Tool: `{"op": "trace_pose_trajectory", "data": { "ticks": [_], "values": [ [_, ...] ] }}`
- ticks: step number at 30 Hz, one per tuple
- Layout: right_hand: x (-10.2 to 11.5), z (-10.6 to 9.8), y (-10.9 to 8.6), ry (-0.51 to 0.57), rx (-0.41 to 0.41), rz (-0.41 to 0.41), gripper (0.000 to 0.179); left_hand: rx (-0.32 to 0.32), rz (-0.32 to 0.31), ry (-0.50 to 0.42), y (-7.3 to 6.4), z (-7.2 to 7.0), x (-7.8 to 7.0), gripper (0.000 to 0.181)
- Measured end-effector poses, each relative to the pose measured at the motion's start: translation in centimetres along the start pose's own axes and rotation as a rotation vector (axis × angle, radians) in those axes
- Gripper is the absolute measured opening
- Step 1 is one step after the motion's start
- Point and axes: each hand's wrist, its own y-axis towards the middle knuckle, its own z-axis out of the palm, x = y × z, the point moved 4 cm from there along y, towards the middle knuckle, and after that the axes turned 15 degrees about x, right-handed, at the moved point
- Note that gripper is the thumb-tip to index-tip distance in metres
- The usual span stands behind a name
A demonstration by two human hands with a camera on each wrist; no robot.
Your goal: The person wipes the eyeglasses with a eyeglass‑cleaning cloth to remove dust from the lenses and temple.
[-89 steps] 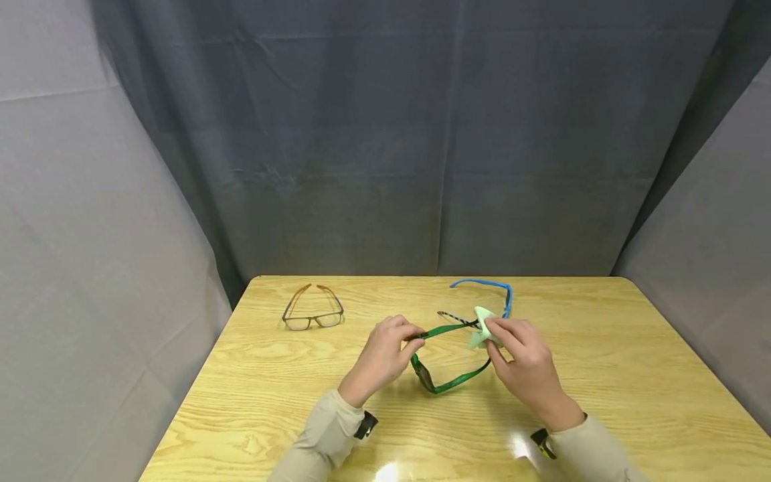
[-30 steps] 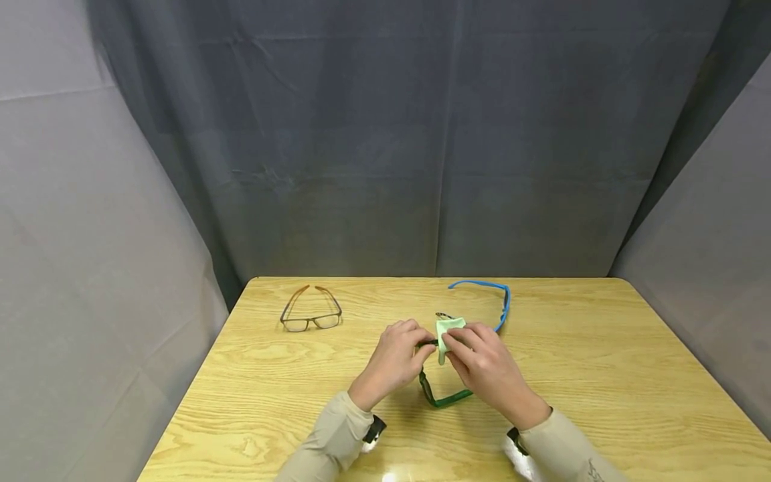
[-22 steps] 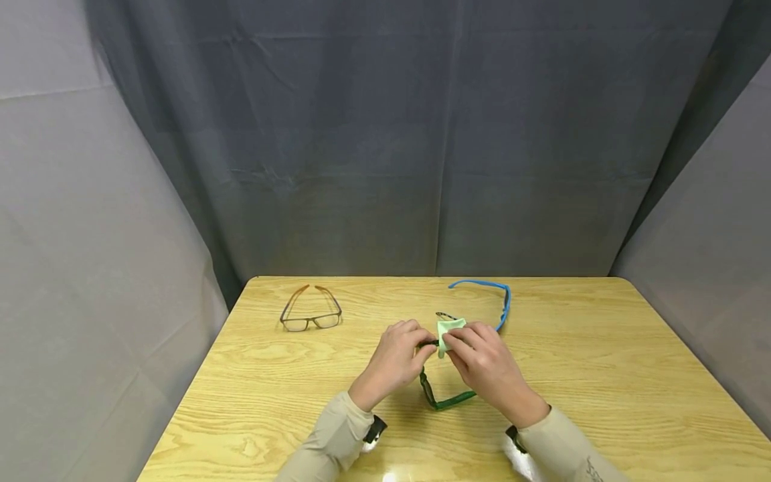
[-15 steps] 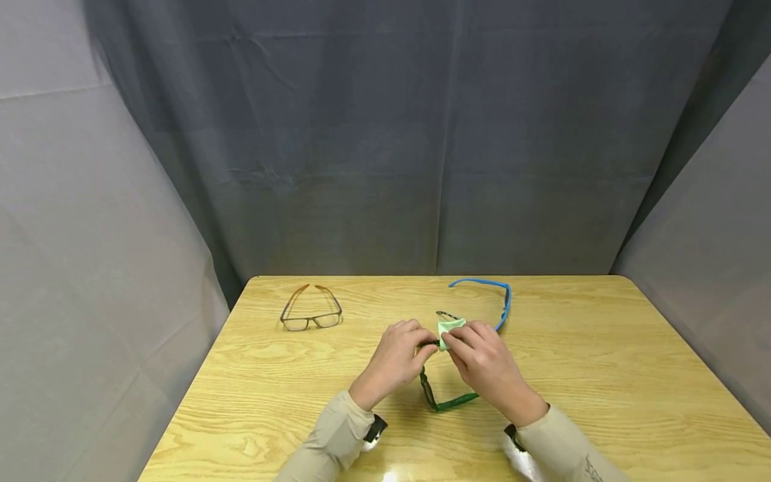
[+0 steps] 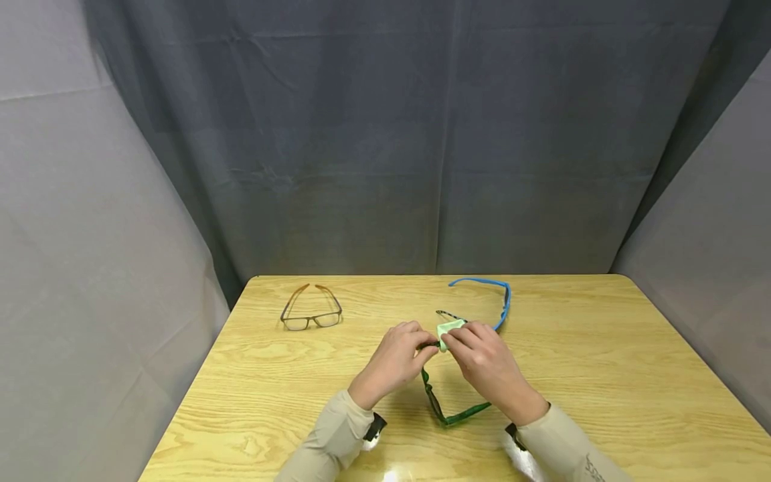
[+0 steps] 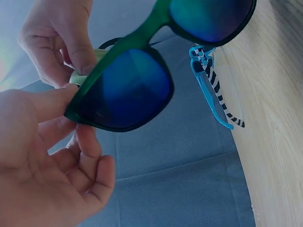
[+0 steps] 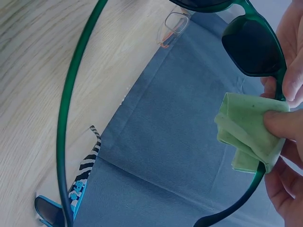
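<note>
Green sunglasses (image 6: 128,92) with dark blue mirrored lenses are held above the table. My left hand (image 5: 391,361) pinches them at a front corner, by the hinge. A folded light green cloth (image 7: 251,123) wraps one temple arm close to that hinge, and my right hand (image 5: 490,365) pinches the cloth and the arm through it. In the right wrist view the arm's dark tip sticks out below the cloth. The other temple arm (image 5: 466,413) extends toward my right wrist, its end hidden by that hand in the head view.
Behind my hands lie blue sunglasses (image 5: 506,304) with a black-and-white striped arm, partly hidden by the right hand. Thin-framed eyeglasses (image 5: 312,322) with orange-brown tips rest open at the back left of the wooden table (image 5: 253,402). Grey cloth walls (image 5: 337,167) stand around it.
Over three seconds my right hand has slid the cloth left along the arm, from near its tip to the hinge beside my left hand. Lately the sunglasses' free side has tilted slightly lower.
</note>
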Motion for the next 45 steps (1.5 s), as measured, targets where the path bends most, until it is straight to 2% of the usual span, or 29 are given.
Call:
{"op": "trace_pose_trajectory", "data": {
  "ticks": [7, 12, 27, 45],
  "values": [
    [0.0, -0.1, -0.1, 0.006, -0.002, -0.006, 0.025, 0.008, -0.001, 0.004, -0.1, 0.1, 0.0, 0.012],
    [-0.2, -0.1, -0.3, 0.009, -0.005, -0.006, 0.025, -0.008, 0.004, 0.033, -0.3, 0.0, 0.0, 0.012],
    [-0.3, -0.1, -0.7, 0.013, -0.008, -0.012, 0.033, -0.013, -0.005, 0.050, -0.4, 0.1, -0.1, 0.015],
    [-1.0, -0.2, -1.1, 0.007, -0.021, -0.013, 0.037, -0.001, -0.008, 0.033, -0.4, -0.1, 0.1, 0.016]
  ]
}}
